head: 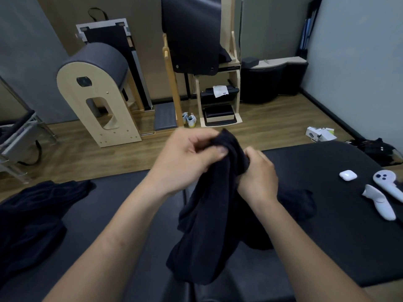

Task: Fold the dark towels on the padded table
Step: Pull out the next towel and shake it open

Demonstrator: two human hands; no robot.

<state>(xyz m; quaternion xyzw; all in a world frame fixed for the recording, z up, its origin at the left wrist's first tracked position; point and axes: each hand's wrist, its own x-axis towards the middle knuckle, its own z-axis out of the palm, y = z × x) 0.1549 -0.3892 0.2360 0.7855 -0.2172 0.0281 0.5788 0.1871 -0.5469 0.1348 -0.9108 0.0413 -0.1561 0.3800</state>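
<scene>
- The room around me is dim and evenly lit, and I can make out no hard shadows.
- My left hand (187,153) is smeared with motion blur at the fingers; my right hand (258,173) is a little sharper.
- The dark towel (216,205) in my grip is so black that its folds barely show.
- The padded table (327,236) carries a soft grey sheen toward 3 o'clock, nearly matching the towel in tone.
- Wide-angle distortion bends the walls at 9 and 3 o'clock.
- The white controllers (383,192) at 3 o'clock are the brightest spots, slightly soft.
</scene>
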